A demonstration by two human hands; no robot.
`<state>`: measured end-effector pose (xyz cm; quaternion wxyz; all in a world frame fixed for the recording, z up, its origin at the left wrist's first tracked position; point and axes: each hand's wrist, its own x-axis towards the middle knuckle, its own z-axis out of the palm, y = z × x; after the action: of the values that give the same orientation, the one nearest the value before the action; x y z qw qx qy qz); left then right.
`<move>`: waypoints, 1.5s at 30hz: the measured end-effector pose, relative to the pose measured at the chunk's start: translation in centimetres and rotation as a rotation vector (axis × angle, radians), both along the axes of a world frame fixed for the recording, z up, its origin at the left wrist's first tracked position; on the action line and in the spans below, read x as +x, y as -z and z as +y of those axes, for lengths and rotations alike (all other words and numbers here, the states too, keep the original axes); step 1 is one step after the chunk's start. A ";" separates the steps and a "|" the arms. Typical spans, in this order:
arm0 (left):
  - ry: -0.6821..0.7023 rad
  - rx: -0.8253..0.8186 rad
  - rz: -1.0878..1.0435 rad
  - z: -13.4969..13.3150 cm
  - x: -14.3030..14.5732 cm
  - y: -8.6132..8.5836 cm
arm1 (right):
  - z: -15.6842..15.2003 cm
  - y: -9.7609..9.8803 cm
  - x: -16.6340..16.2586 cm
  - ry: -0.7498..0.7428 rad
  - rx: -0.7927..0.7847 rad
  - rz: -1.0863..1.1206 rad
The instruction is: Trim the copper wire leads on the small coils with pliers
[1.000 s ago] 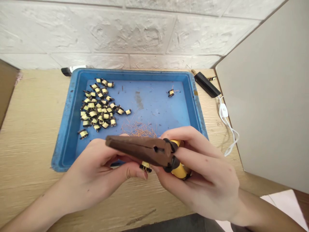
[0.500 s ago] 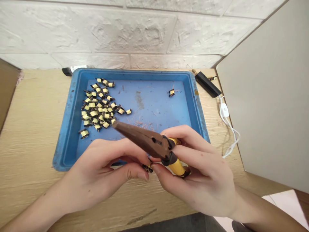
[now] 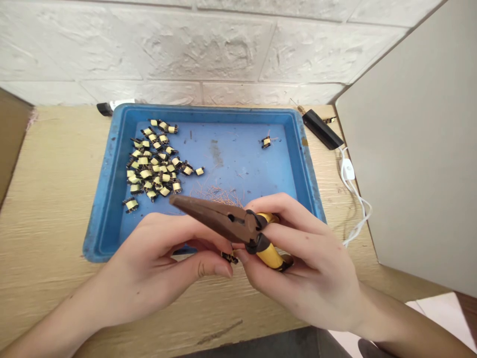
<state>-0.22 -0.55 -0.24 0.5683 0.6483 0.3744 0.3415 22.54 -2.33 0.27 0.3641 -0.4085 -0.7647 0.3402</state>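
Over tray's (image 3: 112, 149) near edge, right hand (image 3: 313, 278) wraps pliers (image 3: 223, 221); nose dropped flatter vs 0.5 s ago, pointing left. Left hand (image 3: 156, 268) pinches small coil (image 3: 230, 257) w/ thumb + finger, touching right fingertips under pliers. Looks like mid-adjust, no cut yet.

Only 2 bare hands and forearms are seen of the person. The left hand (image 3: 149, 273) and the right hand (image 3: 313, 278) are uncovered: nothing is worn on fingers or wrists. Short, unpainted nails are shown. The forearms are left bare to the frame's edge.
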 end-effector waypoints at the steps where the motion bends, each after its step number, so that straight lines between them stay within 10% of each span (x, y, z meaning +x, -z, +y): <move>1: -0.003 0.004 0.005 0.0 0.0 0.0 | 0.0 0.0 0.0 0.000 0.002 -0.001; 45: -0.049 -0.215 -0.142 -0.1 0.2 0.6 | -0.1 0.5 -0.4 0.008 0.048 0.011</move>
<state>0.01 -0.68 -0.82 0.6511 0.5486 0.3834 0.3580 22.18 -2.42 -0.21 0.3794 -0.4006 -0.7690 0.3229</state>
